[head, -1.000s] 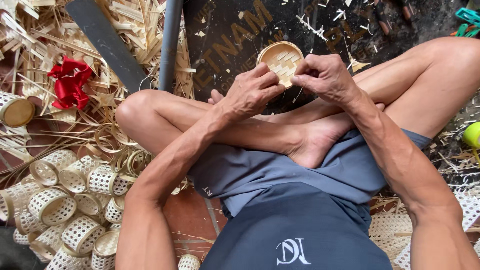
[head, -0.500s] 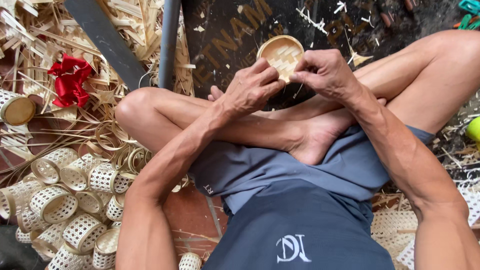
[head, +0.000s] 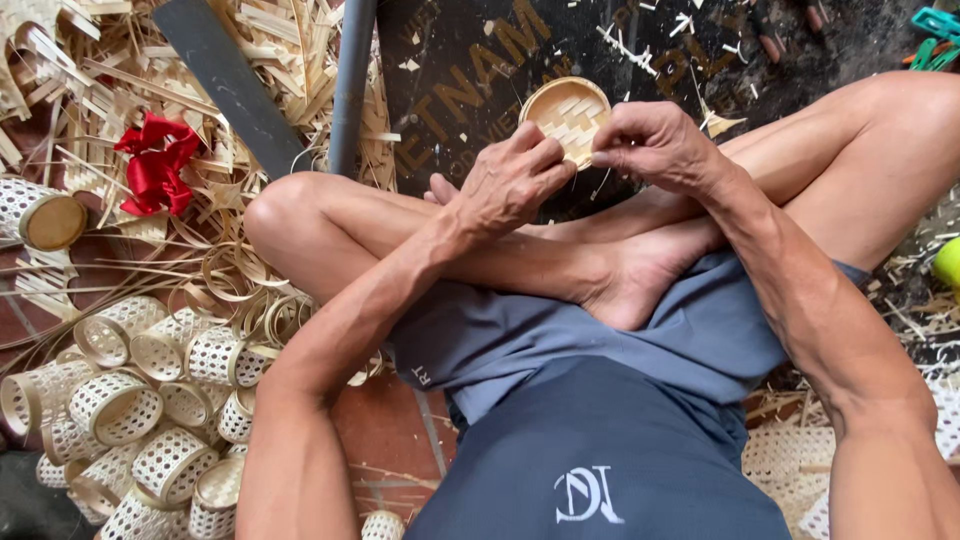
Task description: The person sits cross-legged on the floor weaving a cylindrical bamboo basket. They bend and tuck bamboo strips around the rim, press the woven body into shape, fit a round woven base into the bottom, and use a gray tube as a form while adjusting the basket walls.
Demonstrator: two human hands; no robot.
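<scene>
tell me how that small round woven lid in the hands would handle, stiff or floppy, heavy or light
Probably light: the round woven lid is thin plaited strips in a slim hoop, held by fingertips of the left hand and right hand. Likely fairly stiff at the rim, though the weave may flex.

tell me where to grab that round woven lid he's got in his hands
Take the round woven lid by its raised rim, thumb and fingers on opposite edges, coming from the near side. The flat woven middle gives no grip, while the hoop rim looks stiff. The left hand and right hand already pinch its lower edge.
</scene>
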